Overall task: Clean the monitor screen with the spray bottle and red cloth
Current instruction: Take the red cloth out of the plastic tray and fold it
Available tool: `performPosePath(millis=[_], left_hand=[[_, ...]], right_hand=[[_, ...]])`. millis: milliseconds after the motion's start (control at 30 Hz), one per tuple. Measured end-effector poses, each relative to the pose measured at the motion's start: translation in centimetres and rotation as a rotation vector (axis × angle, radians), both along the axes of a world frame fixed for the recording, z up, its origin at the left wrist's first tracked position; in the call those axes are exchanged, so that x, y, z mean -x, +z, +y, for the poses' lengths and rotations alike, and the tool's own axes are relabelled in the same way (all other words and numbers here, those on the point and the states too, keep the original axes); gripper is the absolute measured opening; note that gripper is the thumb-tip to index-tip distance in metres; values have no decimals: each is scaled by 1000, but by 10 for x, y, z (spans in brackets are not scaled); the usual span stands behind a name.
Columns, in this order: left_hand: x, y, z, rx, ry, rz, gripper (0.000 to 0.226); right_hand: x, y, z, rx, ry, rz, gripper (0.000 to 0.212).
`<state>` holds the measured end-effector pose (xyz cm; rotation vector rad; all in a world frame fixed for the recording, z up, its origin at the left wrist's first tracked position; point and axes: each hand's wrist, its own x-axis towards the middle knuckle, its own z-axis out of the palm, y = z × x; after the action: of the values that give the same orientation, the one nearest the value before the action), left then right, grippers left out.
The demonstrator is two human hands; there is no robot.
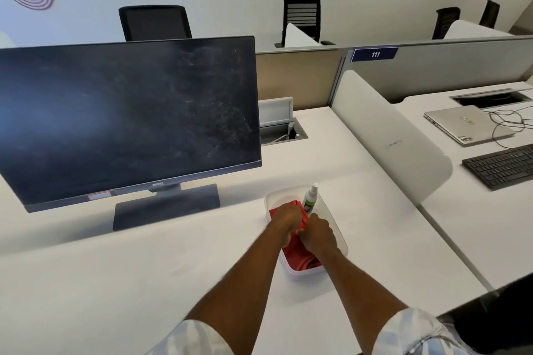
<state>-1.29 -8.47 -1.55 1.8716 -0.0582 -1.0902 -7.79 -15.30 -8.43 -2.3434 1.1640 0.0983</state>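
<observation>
A black monitor (127,121) stands on the white desk at the left, its dark screen showing smudges and droplets on its right half. To its right sits a clear plastic tub (336,227) holding a red cloth (300,253) and a small white spray bottle (311,198) with a green label, upright at the tub's far end. Both hands are inside the tub. My left hand (285,222) and my right hand (317,235) have curled fingers gripping the red cloth, just in front of the bottle. Most of the cloth is hidden under the hands.
A white curved divider (389,138) borders the desk on the right; beyond it lie a closed laptop (467,126), cables and a black keyboard (501,165). An open cable hatch (281,131) sits behind the monitor's right edge. Office chairs stand beyond the partition.
</observation>
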Motion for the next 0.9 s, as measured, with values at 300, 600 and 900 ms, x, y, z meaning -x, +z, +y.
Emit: performPosePath(millis=[300,600,900], left_hand=[[-4,-5,-7,8,91,80,16],[-11,4,-7,-3,221,118,18],[-28,21,12,14,220,-50,20]], right_hand=[[-7,6,-13,-507,-193,-213,17],[-11,32,-18,-893,-244,-312,28],[0,46,-29,-1071,-256,-536,51]])
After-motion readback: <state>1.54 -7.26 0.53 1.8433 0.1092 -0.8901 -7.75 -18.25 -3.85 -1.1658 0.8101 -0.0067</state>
